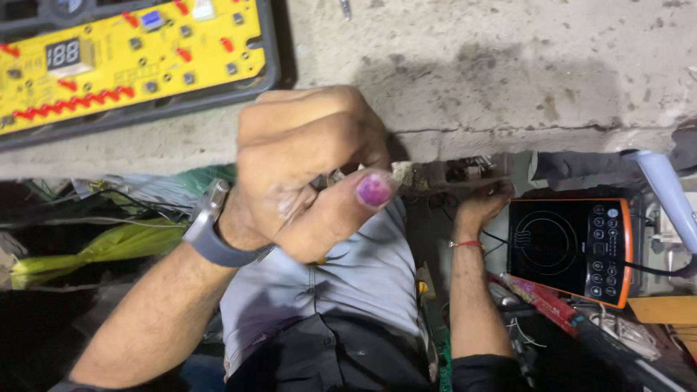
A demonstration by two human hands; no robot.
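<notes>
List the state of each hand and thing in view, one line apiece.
left hand: raised close to the camera, closed in a fist, thumb across; what it holds cannot be told.
right hand: reaching to the ledge edge, fingers on the clutter there.
wristwatch: strapped on the left wrist.
yellow circuit board: lying flat in a dark tray, display lit.
induction cooktop: lying below, cord attached, panel dark.

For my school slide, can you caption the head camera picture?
Left hand closed in a fist near a yellow circuit board; right hand reaches under the concrete ledge.
</notes>
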